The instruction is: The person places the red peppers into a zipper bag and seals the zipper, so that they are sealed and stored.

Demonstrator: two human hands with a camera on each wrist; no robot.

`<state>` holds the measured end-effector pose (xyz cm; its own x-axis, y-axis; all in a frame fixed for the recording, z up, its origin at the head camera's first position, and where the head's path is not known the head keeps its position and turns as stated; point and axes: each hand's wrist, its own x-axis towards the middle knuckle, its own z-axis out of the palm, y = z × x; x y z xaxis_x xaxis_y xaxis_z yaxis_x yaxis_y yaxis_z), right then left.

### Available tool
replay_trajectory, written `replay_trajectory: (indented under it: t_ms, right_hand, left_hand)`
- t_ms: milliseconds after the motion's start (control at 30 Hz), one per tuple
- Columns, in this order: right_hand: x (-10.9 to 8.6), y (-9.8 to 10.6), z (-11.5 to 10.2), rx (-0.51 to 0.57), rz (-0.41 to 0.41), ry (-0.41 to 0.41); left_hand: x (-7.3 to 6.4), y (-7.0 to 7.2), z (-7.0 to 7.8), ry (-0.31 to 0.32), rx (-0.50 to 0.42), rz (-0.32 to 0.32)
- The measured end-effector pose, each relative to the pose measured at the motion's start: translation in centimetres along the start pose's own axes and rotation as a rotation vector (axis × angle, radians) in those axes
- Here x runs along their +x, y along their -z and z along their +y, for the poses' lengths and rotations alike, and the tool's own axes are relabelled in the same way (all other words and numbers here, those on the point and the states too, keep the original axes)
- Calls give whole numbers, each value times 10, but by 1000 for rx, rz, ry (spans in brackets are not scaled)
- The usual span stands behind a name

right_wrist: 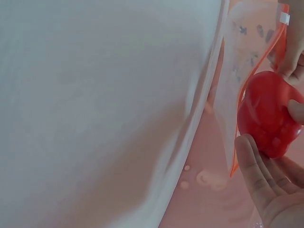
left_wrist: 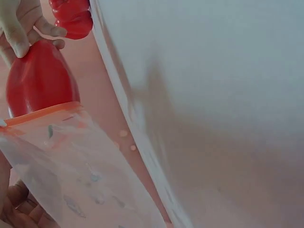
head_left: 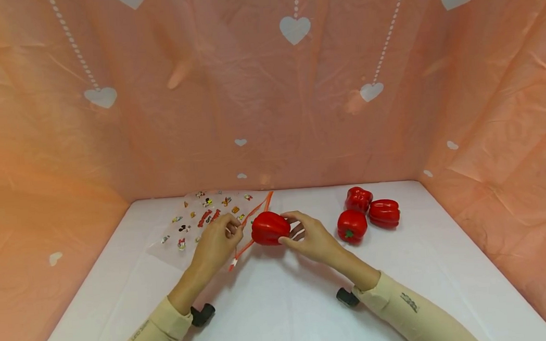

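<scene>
My right hand [head_left: 313,237] grips a red bell pepper [head_left: 270,228] by its right end, thumb in front and fingers behind. The pepper's other end is at the mouth of a clear zip bag [head_left: 175,234] with an orange zip edge and cartoon prints. In the left wrist view, the pepper [left_wrist: 42,78] stands partly inside the orange rim [left_wrist: 45,114]. My left hand [head_left: 218,240] pinches the bag's edge near the middle of the opening, holding the mouth apart. A white slider [right_wrist: 284,18] sits at one end of the zip in the right wrist view.
Three more red bell peppers lie grouped at the right back: one at the rear [head_left: 359,199], one in front [head_left: 352,226] and one to the right [head_left: 384,214]. A white cloth covers the table [head_left: 272,306]. Orange curtains [head_left: 269,113] with hearts enclose the back and sides.
</scene>
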<state>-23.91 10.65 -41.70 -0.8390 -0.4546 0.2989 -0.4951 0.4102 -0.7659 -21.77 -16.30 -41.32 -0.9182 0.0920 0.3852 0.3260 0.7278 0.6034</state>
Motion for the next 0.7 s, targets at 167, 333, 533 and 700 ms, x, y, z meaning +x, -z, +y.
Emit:
replay_trajectory:
  t_ms: [167,333,533,700]
  right_hand:
    - [1,-1,0,-8,-20,-22]
    - [4,-2,0,-30,-45,-50]
    - [7,-3,1,-22,-64,-88]
    - [12,-6,1,16,-67,-150]
  left_hand:
    - [2,4,0,-27,0,41]
    - [4,8,0,-31,-19,61]
    - [5,10,0,-32,-52,72]
    - [5,10,1,-39,-66,50]
